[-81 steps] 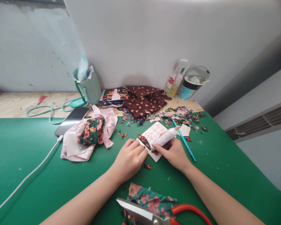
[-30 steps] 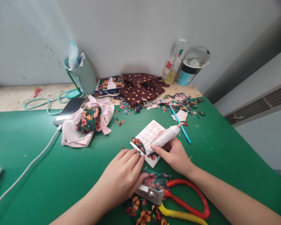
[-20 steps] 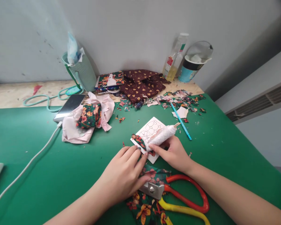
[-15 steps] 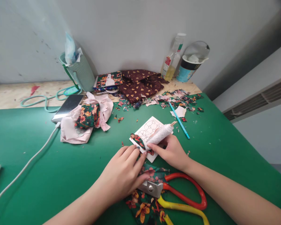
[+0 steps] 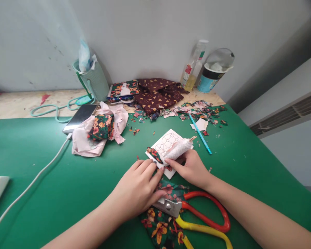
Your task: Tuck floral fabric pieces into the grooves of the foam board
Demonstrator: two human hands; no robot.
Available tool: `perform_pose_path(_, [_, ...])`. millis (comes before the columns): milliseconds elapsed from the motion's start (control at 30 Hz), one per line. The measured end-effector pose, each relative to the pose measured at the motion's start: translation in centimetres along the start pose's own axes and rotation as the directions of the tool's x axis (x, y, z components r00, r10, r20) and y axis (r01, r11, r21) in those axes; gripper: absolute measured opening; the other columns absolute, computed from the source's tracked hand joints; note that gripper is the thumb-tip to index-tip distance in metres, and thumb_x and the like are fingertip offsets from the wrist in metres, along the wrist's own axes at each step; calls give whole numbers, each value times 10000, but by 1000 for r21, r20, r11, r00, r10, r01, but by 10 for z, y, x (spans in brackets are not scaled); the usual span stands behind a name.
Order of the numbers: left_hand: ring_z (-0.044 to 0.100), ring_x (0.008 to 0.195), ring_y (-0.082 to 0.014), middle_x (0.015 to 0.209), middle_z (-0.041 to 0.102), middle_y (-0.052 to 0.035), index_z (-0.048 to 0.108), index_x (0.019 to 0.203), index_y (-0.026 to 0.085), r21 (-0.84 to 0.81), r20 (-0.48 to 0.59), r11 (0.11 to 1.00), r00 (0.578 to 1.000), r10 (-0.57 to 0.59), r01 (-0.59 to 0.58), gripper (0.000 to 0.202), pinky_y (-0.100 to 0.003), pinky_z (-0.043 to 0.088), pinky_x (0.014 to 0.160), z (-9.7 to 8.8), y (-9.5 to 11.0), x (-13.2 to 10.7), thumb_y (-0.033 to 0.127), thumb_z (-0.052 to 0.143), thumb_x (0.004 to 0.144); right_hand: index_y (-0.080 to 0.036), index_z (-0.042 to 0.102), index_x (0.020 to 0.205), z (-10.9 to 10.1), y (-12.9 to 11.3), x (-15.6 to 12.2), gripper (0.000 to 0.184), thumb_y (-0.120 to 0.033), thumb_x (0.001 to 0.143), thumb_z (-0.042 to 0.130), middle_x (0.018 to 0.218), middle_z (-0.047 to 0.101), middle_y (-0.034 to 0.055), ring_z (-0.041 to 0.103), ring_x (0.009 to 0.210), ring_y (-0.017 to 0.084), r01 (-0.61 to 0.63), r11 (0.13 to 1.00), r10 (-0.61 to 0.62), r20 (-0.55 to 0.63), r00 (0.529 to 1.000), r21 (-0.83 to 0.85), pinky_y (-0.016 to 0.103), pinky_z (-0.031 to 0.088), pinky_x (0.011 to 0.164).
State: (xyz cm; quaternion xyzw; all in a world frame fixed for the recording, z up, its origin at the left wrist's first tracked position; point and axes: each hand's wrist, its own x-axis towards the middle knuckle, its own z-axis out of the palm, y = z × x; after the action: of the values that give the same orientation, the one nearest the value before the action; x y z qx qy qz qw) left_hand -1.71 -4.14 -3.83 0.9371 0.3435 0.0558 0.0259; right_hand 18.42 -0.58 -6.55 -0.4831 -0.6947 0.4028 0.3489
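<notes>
A white card (image 5: 168, 137) with a black outline drawing lies on the green table, tilted to the view. Pieces of floral fabric (image 5: 154, 154) cover its near left part. My right hand (image 5: 194, 169) is closed round a white textured wrapped roll (image 5: 178, 149), its narrow lower end at the card and thin sticks poking out of its top. My left hand (image 5: 138, 188) rests with fingers stretched to the card's near edge, thumb apart. Beneath that thumb lie large scissors (image 5: 168, 207) with one red and one yellow handle, on dark floral cloth (image 5: 158, 230).
A blue pencil-like stick (image 5: 200, 135) and many fabric scraps (image 5: 197, 110) lie beyond the card. At the back are maroon cloth (image 5: 158, 93), a bottle (image 5: 194, 67), a paper cup (image 5: 209, 81) and a green holder (image 5: 100, 83). Left: pink cloth (image 5: 83, 145), a phone (image 5: 80, 116), a white cable (image 5: 46, 164).
The view has shifted slightly, so the table's things appear a little further right. Both hands keep almost the same place at the card, and the roll stays in the right hand.
</notes>
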Motion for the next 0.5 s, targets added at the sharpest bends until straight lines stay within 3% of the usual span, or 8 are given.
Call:
perform_pose_path(267, [545,980,-295,1048,595,-150,547,1228,85,-13,-1,1000,1000,1,-1,474,-440,467,839,-1,0,2,436,434,929,-151,656,900,-2,-2,2,137,-241,800,629,880,725,90,690,814,230,83,993,-82,23,996,-80,311,545,696])
perform_pose_path(500, [545,985,-295,1055,594,-150,538,1240,95,-11,18,1000,1000,0,1,471,-442,467,844,0,-1,1,434,441,927,-150,641,927,-4,2,6,171,-250,788,649,894,728,82,695,795,226,3,1000,-4,64,998,11,319,563,690])
